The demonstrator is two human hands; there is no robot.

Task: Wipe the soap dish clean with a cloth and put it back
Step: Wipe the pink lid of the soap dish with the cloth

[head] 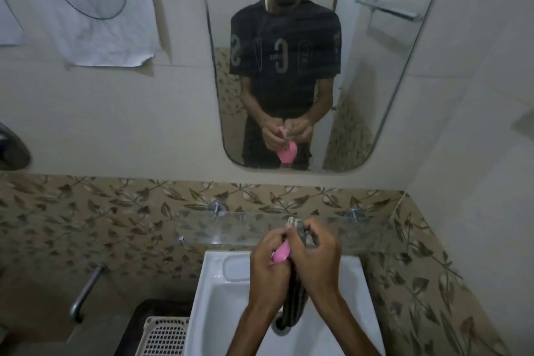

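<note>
Was mid-wipe over the sink (213, 292): my left hand (267, 264) gripped the pink soap dish (281, 253) above it, right hand (316, 254) clenched round the striped cloth (293, 309), so next I'd guess finish rubbing, then set it back.

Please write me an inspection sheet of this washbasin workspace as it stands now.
Surface: white washbasin, bare where visible; glass shelf above it, nothing seen on it.
Job's things: pink soap dish held over the basin; dark striped cloth hanging down between the hands.
Clutter: perforated white basket left of the basin.
Hands: left hand shut on the soap dish; right hand shut on the cloth.
Cables: one from the headset, seen in the mirror.
Surroundings: paper marked 11, towel rail, leaf-patterned tiles.
</note>
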